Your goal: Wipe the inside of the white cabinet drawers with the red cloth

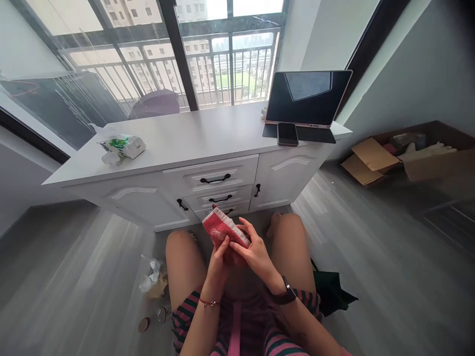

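Observation:
Above my lap, a folded red cloth (218,228) with a pale ribbed edge is held in both hands. It has a fuzzy, towel-like surface with a whitish patch, but its exact kind is unclear. My left hand (219,258) grips the lower left part, thumb on top and the other fingers hidden beneath. From the right, my right hand (257,250) closes on the cloth near the pale edge, its thumb close to the left thumb. More red material hangs under the hands in shadow.
A white cabinet (178,143) stands ahead, bearing a tissue pack (126,146), a tablet (306,99) and a phone (287,134). An open cardboard box (426,168) sits at right. Plastic wrapping (152,277), a jar (162,315) and a round lid (144,324) lie on the floor at left.

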A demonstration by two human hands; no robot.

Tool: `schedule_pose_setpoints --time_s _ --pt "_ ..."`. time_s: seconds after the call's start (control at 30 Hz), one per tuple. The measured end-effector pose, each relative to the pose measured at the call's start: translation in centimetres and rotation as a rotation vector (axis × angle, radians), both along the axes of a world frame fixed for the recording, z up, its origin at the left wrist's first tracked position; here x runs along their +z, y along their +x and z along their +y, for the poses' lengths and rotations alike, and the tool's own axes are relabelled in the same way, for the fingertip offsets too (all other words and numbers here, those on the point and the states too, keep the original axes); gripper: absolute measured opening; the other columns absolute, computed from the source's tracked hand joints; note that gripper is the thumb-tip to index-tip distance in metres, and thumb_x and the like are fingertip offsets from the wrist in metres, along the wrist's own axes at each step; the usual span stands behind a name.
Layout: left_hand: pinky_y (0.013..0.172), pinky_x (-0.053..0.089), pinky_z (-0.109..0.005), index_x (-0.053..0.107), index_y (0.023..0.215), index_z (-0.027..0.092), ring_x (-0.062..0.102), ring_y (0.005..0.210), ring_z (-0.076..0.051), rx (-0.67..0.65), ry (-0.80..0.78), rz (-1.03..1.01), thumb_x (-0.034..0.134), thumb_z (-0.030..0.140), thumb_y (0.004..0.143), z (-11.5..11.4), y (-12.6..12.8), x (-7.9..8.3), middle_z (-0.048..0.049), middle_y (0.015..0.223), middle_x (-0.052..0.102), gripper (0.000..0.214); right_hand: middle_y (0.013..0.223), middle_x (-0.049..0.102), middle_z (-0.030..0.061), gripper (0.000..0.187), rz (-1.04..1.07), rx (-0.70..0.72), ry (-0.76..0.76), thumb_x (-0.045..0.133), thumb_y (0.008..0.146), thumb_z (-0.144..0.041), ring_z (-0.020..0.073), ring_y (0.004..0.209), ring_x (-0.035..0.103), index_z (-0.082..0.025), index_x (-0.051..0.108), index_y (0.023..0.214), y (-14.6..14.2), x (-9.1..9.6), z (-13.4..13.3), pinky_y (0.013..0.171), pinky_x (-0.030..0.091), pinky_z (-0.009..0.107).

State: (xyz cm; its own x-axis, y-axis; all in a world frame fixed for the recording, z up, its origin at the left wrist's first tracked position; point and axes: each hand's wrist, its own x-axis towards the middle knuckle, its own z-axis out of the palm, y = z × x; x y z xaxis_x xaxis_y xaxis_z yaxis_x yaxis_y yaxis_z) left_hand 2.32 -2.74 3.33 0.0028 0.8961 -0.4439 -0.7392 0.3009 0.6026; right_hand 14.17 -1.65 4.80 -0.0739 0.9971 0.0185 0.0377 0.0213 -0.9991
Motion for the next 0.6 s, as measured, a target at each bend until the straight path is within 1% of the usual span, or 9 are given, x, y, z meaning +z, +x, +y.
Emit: schedule_pose_setpoints --time_s 0.1,0.17,0.23,0.3,0.37,0.5,0.57,0.6 --pt "0.09 0.051 -0.033 0.071 0.1 0.016 0.069 0.094 -0.023 -0.015 -0.036 -0.158 0.069 0.027 0.078 -0.8 0.2 0.7 -0.0072 0.101 0.075 0.025 0.116 0.062 0.0061 0.053 -0.072 -0.114 0.041 0.072 0.076 -0.035 0.0217 0.105 0.059 -0.023 0.056 0.124 -0.3 0.3 -1.3 0.095 0.045 0.035" --pt "0.088 0.052 -0.031 0.071 0.098 0.016 0.069 0.092 -0.02 -0.013 -0.042 -0.186 0.067 0.022 0.078 -1.2 0.1 1.1 -0.006 0.099 0.075 0.021 0.11 0.064 0.0058 0.04 -0.064 -0.115 0.032 0.069 0.078 -0.037 0.0214 0.099 0.06 -0.022 0.061 0.114 -0.1 0.7 -1.8 0.089 0.047 0.033" --pt "0.084 0.053 -0.028 0.071 0.094 0.018 0.07 0.087 -0.018 0.026 -0.032 -0.163 0.067 0.016 0.076 -1.5 -0.1 1.4 -0.004 0.093 0.076 0.019 0.098 0.066 0.0047 0.028 -0.03 -0.102 -0.005 0.064 0.082 -0.039 0.02 0.09 0.061 -0.02 0.062 0.102 0.1 1.2 -2.2 0.081 0.048 0.03" --pt "0.081 0.053 -0.027 0.071 0.094 0.019 0.07 0.083 -0.017 0.05 -0.022 -0.15 0.068 0.013 0.074 -1.7 -0.4 1.5 -0.003 0.09 0.076 0.021 0.09 0.065 0.003 0.024 -0.02 -0.105 -0.017 0.059 0.085 -0.041 0.0183 0.083 0.06 -0.019 0.059 0.095 0.2 1.6 -2.6 0.075 0.048 0.028" --pt "0.081 0.054 -0.027 0.07 0.096 0.02 0.07 0.083 -0.017 0.056 -0.016 -0.17 0.069 0.015 0.073 -1.9 -0.6 1.4 -0.0029 0.092 0.075 0.024 0.087 0.063 0.0015 0.023 -0.027 -0.092 -0.001 0.056 0.088 -0.041 0.0167 0.08 0.058 -0.019 0.056 0.095 0.0 1.9 -2.9 0.072 0.046 0.026" --pt "0.081 0.053 -0.026 0.071 0.093 0.018 0.069 0.084 -0.017 0.063 0.006 -0.195 0.074 0.021 0.07 -2.3 -0.7 1.1 -0.0039 0.093 0.075 0.023 0.083 0.061 -0.0009 0.019 -0.019 0.005 0.015 0.051 0.09 -0.04 0.0144 0.073 0.057 -0.021 0.051 0.097 -0.6 1.9 -3.1 0.067 0.045 0.024" --pt "0.081 0.053 -0.026 0.071 0.094 0.016 0.069 0.084 -0.017 0.048 0.017 -0.146 0.078 0.02 0.067 -2.5 -0.6 1.0 -0.0047 0.093 0.075 0.027 0.084 0.061 -0.0005 0.017 -0.026 0.002 0.025 0.052 0.089 -0.037 0.0149 0.074 0.059 -0.021 0.049 0.097 -0.8 1.7 -3.1 0.068 0.046 0.024" --pt "0.08 0.053 -0.026 0.071 0.095 0.016 0.069 0.084 -0.017 0.044 0.019 -0.111 0.079 0.019 0.066 -2.6 -0.5 1.0 -0.0047 0.093 0.075 0.03 0.086 0.062 0.0003 0.017 -0.045 -0.025 0.032 0.053 0.089 -0.036 0.0155 0.077 0.06 -0.021 0.049 0.097 -0.8 1.5 -3.0 0.07 0.046 0.025"
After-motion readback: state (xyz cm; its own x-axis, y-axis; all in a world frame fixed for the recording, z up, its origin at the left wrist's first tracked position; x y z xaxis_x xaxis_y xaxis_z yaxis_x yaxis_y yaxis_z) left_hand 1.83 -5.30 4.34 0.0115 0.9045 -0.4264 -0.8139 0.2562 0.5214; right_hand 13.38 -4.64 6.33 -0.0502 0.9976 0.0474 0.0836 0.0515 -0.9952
